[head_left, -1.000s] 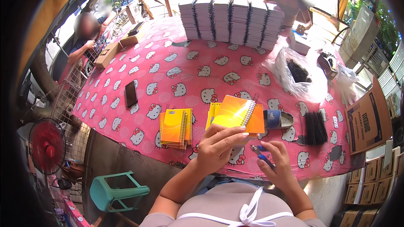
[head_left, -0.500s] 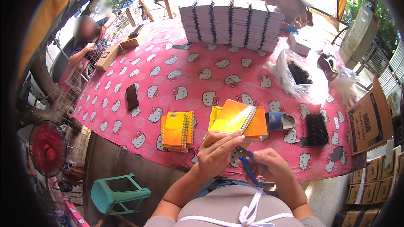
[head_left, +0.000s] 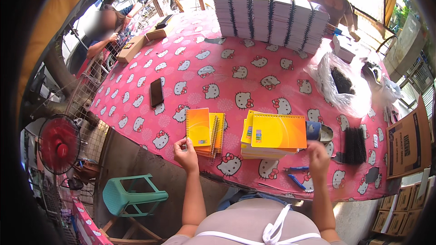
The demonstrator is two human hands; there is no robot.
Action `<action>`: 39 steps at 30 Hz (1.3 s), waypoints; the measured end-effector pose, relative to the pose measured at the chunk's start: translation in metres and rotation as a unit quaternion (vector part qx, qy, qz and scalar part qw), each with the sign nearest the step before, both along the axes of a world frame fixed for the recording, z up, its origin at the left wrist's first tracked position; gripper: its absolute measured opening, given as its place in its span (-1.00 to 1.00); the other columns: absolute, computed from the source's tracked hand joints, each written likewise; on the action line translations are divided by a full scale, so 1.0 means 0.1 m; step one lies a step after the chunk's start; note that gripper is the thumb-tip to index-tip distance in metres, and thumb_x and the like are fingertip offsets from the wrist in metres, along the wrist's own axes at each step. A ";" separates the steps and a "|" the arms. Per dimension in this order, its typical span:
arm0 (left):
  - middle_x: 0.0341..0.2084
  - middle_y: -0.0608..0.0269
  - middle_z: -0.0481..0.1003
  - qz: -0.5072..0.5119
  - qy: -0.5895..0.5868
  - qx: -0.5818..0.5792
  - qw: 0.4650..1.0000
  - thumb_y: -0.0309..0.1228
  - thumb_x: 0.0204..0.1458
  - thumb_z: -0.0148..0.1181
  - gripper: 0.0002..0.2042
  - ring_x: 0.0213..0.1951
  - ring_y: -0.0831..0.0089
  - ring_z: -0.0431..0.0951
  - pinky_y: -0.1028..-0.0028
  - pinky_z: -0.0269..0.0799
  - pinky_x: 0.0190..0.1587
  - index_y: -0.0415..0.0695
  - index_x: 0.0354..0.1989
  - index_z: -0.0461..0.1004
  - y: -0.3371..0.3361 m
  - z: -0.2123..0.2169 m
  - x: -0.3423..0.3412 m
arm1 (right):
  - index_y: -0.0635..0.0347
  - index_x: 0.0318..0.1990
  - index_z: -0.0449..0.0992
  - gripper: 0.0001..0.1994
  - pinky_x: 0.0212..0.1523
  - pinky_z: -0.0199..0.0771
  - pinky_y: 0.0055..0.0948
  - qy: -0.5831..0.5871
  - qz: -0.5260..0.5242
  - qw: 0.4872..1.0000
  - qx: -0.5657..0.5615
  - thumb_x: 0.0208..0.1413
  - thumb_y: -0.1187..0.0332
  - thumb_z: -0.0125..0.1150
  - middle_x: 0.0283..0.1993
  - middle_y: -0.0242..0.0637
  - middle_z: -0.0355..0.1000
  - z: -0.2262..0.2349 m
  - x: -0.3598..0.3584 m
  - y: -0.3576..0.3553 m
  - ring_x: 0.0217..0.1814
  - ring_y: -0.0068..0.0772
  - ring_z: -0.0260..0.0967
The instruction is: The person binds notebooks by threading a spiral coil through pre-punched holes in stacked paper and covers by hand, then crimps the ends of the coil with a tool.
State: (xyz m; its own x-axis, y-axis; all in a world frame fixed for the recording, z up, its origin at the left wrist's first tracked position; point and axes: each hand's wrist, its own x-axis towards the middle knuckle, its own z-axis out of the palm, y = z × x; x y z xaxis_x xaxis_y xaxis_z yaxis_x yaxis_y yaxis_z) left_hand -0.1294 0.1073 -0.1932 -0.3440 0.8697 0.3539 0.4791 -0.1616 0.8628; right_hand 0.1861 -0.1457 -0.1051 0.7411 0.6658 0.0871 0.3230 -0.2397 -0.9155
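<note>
My left hand (head_left: 186, 155) pinches the lower left corner of a yellow-orange spiral notebook (head_left: 198, 126), which lies over a small pile of similar notebooks (head_left: 219, 138). To the right stands a taller stack of notebooks, its top yellow-orange notebook (head_left: 281, 130) turned sideways with the coil along the far edge. My right hand (head_left: 319, 155), smeared by motion, is just right of that stack's near corner; its fingers cannot be made out clearly. Below the stack, a pair of blue-handled pliers (head_left: 297, 178) lies on the table, apart from both hands.
The pink patterned tablecloth (head_left: 227, 79) carries a phone (head_left: 156, 92), a blue roll-like object (head_left: 313, 130), black coils (head_left: 354, 146), a plastic bag (head_left: 324, 75) and tall rows of bound books (head_left: 268, 20). Two people are across the table. A green stool (head_left: 131, 195) and a fan (head_left: 59, 144) stand left.
The pliers have left my right hand and lie on the table. The notebook from my left hand is down on the left pile, still pinched. My hands have moved apart; the view has shifted.
</note>
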 end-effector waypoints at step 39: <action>-0.38 0.45 0.52 -0.505 0.119 0.158 0.841 -0.26 -0.09 0.37 -0.81 -0.25 0.41 0.34 0.28 0.07 -0.05 0.05 -0.27 0.66 -0.83 2.13 1.72 | 0.22 -0.07 0.59 -0.70 -0.21 0.50 -0.35 -0.193 -0.040 0.979 0.046 0.01 0.61 0.16 -0.22 -0.05 0.53 0.50 0.70 0.03 -0.19 -0.15 0.53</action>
